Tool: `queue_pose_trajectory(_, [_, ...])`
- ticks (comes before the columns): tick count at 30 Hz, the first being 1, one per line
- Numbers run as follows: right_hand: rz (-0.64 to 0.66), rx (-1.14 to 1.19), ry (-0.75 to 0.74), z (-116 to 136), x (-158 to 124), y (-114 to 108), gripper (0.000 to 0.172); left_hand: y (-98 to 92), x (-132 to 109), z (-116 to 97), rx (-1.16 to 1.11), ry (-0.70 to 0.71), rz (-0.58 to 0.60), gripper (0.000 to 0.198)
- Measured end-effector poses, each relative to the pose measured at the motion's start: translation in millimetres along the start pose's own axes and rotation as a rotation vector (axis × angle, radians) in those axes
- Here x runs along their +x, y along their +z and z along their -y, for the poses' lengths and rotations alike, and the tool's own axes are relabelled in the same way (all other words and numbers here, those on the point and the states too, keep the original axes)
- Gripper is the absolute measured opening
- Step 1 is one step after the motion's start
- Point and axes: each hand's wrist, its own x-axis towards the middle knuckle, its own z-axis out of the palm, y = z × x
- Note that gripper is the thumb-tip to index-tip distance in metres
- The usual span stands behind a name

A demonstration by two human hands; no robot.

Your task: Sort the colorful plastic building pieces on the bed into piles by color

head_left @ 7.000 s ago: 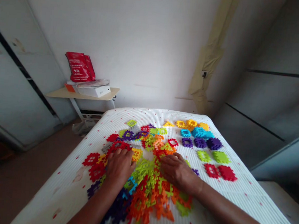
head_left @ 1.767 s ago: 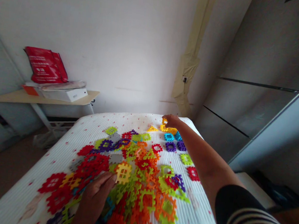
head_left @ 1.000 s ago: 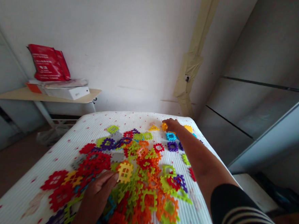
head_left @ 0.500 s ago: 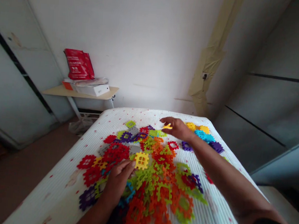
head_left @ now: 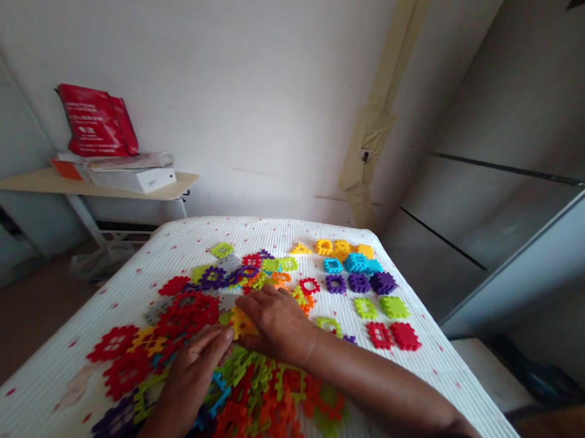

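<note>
A yellow interlocking plastic tile (head_left: 242, 323) is held between my hands above a heap of mixed tiles. My left hand (head_left: 195, 365) pinches its near left edge. From the right, my right hand (head_left: 278, 321) closes over its other side, covering part of it. Below and around them lie red tiles (head_left: 188, 315), orange tiles (head_left: 281, 422) and lime green tiles (head_left: 249, 369), jumbled together. A flat yellow triangular piece (head_left: 301, 249) rests by itself beyond the heap.
At right, tiles stand in colour groups: yellow stacks (head_left: 341, 250), blue stacks (head_left: 355, 262), purple stacks (head_left: 359, 282), green tiles (head_left: 394, 307) and red tiles (head_left: 404, 335). They lie on a white ribbed bedspread (head_left: 133, 271). A side table (head_left: 29, 179) bears a red bag (head_left: 96, 122).
My right hand has come back from the far side, where the yellow triangular piece now lies, and grips the yellow tile in my left hand. The view has turned right.
</note>
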Motion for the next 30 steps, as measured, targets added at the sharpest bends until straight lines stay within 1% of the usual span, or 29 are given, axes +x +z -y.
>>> queue_pose_trajectory(1, [-0.004, -0.005, 0.016, -11, 2, -5, 0.048, -0.3, 0, -1, 0.011, -0.004, 0.005, 0.04])
queue_pose_trajectory(2, [-0.013, -0.019, 0.051, -27, 4, -12, 0.049, -0.6, -1, -2, 0.017, -0.009, 0.013, 0.043])
queue_pose_trajectory(3, [-0.033, -0.049, 0.117, -48, 6, -19, 0.049, -0.8, 0, -3, 0.019, -0.015, 0.019, 0.047])
queue_pose_trajectory(5, [-0.076, -0.149, 0.36, -99, 9, -36, 0.053, -0.8, 0, -2, 0.024, -0.03, 0.022, 0.052])
queue_pose_trajectory(6, [-0.05, -0.21, 0.507, -127, 10, -44, 0.054, -0.6, 1, -1, 0.032, -0.037, 0.02, 0.053])
queue_pose_trajectory(7, [0.01, -0.277, 0.646, -154, 9, -50, 0.054, -0.3, 2, 1, 0.04, -0.042, 0.017, 0.053])
queue_pose_trajectory(8, [0.095, -0.338, 0.747, -179, 8, -54, 0.055, 0.0, 3, 3, 0.051, -0.044, 0.016, 0.053])
queue_pose_trajectory(10, [0.169, -0.366, 0.824, -219, 2, -57, 0.056, 0.5, 5, 7, 0.074, -0.04, 0.022, 0.054])
queue_pose_trajectory(12, [0.232, -0.366, 0.852, -244, -6, -52, 0.058, 0.5, 6, 10, 0.089, -0.036, 0.023, 0.054])
queue_pose_trajectory(15, [0.323, -0.361, 0.862, -261, -13, -39, 0.06, -0.6, 8, 13, 0.099, -0.048, 0.013, 0.054])
queue_pose_trajectory(18, [0.381, -0.37, 0.856, -268, -13, -29, 0.06, -2.3, 10, 13, 0.123, -0.063, 0.001, 0.051])
queue_pose_trajectory(21, [0.419, -0.388, 0.852, -273, -10, -25, 0.06, -3.4, 10, 12, 0.135, -0.062, -0.005, 0.049])
queue_pose_trajectory(27, [0.453, -0.383, 0.842, -272, -10, -22, 0.058, -1.3, 8, 7, 0.121, -0.046, -0.041, 0.048])
queue_pose_trajectory(30, [0.42, -0.359, 0.841, -270, -9, -27, 0.065, -0.8, 7, 4, 0.104, -0.055, -0.048, 0.047])
